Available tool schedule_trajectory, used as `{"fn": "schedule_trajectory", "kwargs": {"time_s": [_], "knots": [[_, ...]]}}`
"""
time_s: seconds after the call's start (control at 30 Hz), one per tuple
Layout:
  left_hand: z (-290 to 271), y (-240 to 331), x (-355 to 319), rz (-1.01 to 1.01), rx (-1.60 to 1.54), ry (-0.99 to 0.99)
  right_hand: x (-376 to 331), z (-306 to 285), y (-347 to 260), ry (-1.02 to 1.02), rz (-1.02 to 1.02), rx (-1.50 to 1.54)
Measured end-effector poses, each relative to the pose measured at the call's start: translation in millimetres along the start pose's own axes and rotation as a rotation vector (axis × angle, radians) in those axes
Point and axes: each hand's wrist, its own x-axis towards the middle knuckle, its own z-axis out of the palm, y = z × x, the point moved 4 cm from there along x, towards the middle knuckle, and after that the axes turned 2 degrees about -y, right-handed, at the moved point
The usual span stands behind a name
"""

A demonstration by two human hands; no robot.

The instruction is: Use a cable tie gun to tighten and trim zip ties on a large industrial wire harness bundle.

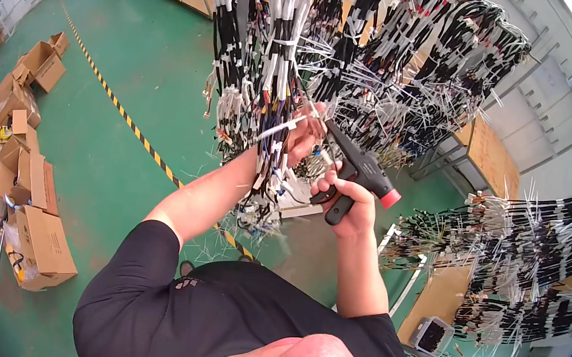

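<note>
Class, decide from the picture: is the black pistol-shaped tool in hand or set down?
In hand: the right hand grips the black tool by its handle, whose lower end shows beside the palm.

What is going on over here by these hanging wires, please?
The person's right hand grips a red-ended black cable-tie gun, its nose close to the left hand. The left hand is in at a hanging wire bundle; exactly what it grasps is hard to see. More wire bundles hang to the right.
</note>
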Motion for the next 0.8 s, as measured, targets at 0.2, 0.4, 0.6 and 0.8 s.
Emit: {"fn": "schedule_trajectory", "kwargs": {"time_s": [0.2,0.4,0.6,0.8], "knots": [[-1.1,-8.3,4.5,0.108,-0.288,0.169,-6.7,-17.9,11.7,0.112,0.097,0.209],[-12.2,-3.3,-4.6,0.171,-0.060,0.311,-2.0,-41.1,8.9,0.138,-0.155,-0.424],[-27.9,10.7,-34.2,0.040,-0.046,0.431,11.3,-29.3,-62.2,-0.062,-0.205,-0.780],[-9.3,43.5,-50.8,-0.143,0.012,0.474,15.3,46.2,-99.5,-0.536,-0.266,-1.473]]}}
